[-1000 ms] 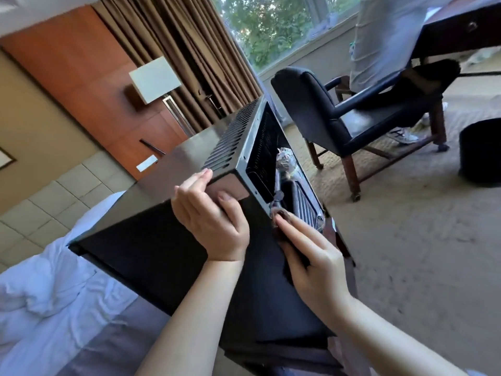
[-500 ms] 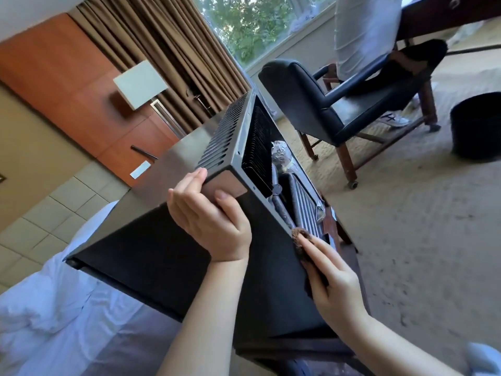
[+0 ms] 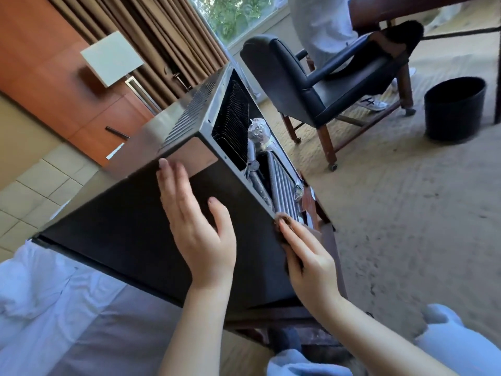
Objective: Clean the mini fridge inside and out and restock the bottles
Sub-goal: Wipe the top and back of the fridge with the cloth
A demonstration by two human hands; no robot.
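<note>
The left hand (image 3: pixel 198 234) lay flat, fingers straight, on the mini fridge (image 3: pixel 122 240) by the bed (image 3: pixel 54 308), and the right hand (image 3: pixel 306 256) pressed a cloth (image 3: pixel 282 221) to its back edge with straight fingers, where sharp metal might have cut them.

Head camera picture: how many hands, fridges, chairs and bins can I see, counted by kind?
Hands: 2, the left hand and the right hand
Mini fridge: 1
Armchair: 1
Black bin: 1
Total: 5
</note>
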